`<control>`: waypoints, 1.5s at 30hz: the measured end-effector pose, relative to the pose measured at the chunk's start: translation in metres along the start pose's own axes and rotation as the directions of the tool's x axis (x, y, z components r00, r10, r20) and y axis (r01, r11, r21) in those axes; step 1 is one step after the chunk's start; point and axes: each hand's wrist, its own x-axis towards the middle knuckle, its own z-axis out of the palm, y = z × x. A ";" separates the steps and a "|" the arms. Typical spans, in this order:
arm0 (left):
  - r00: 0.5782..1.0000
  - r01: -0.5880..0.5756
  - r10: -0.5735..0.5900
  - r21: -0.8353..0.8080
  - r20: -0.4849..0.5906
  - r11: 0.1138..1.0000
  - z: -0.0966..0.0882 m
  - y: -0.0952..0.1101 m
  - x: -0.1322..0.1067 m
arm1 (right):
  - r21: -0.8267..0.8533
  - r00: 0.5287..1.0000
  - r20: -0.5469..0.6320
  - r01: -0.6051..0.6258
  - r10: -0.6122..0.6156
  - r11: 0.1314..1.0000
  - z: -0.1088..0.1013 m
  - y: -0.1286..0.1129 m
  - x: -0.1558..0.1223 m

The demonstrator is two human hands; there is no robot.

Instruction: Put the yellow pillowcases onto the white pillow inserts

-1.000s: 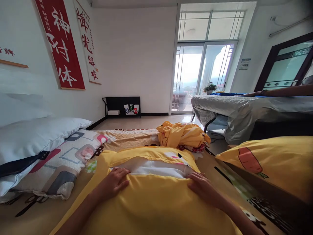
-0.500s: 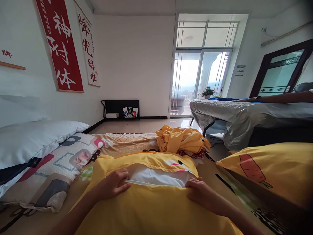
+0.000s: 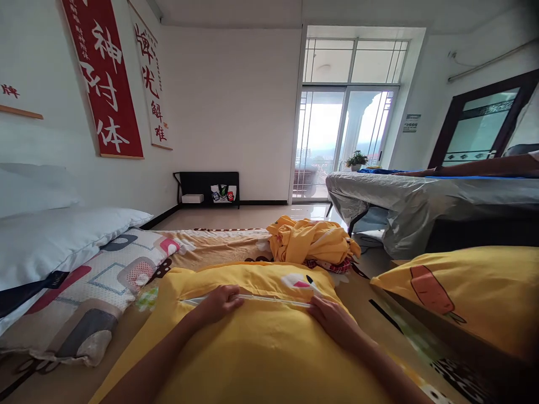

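Note:
A yellow pillowcase (image 3: 252,348), stuffed full, lies in front of me with its opening across the upper part. Pinched in my left hand (image 3: 221,303) is the opening's edge, left of the middle. My right hand (image 3: 327,315) grips the same edge farther right, fingers closed on the cloth. Between the hands runs a pale strip (image 3: 273,300), apparently the zipper, with the two edges nearly together. A little white shows in a gap at the opening's left end. Beyond the opening, part of a printed white and pink figure is visible on the case.
Crumpled yellow cloth (image 3: 309,238) lies just beyond the pillow. White pillows (image 3: 76,230) and a patterned pillow (image 3: 96,303) are at the left. A yellow pillow with a carrot print (image 3: 467,292) rests on a box at the right. Another person's arm (image 3: 484,166) extends over a plastic-covered table (image 3: 379,188).
The opening has narrowed, and the white filling that showed between its edges is now mostly covered. My left hand has moved right and slightly up; my right hand has shifted a little left.

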 end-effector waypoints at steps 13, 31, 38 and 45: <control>0.947 0.280 -0.163 0.465 -0.276 0.840 -0.011 -0.022 -0.033 | 0.122 0.969 -0.214 -0.096 0.121 0.988 0.002 0.028 -0.019; 0.900 0.406 -0.245 0.490 -0.360 0.772 -0.027 -0.035 -0.036 | -0.501 0.991 -0.094 -0.133 0.099 0.855 -0.006 -0.010 0.008; 0.837 0.375 -0.040 0.519 -0.546 0.768 -0.034 -0.046 -0.040 | -0.509 0.837 -0.489 -0.044 -0.247 0.860 -0.008 0.000 0.004; 0.682 0.179 0.304 0.554 -0.665 0.813 -0.050 -0.039 -0.057 | -0.492 0.660 -0.605 0.129 -0.445 0.861 -0.021 -0.001 -0.007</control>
